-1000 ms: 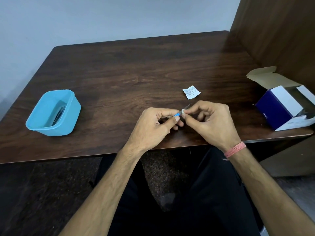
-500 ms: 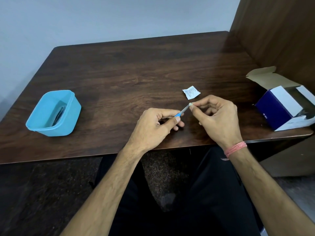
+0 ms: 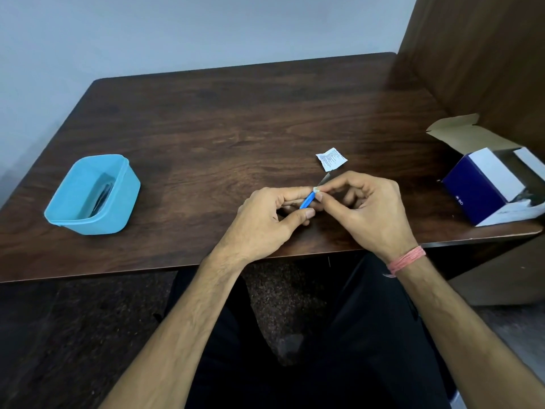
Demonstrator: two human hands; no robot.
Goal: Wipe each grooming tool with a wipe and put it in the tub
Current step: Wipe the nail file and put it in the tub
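Note:
My left hand pinches the blue handle of a thin grooming tool between thumb and forefinger, just above the table's front edge. My right hand pinches a small white wipe around the tool's metal shaft, close to the blue handle. The metal tip pokes out beyond my right fingers. The light blue tub stands at the left of the table with dark tools lying inside it.
A torn white wipe sachet lies on the dark wooden table just behind my hands. An open blue and white cardboard box sits at the right edge, against a wooden side panel.
My right hand slid the wipe out toward the tool's tip and has now drawn it back down to the blue handle. The left hand has kept still.

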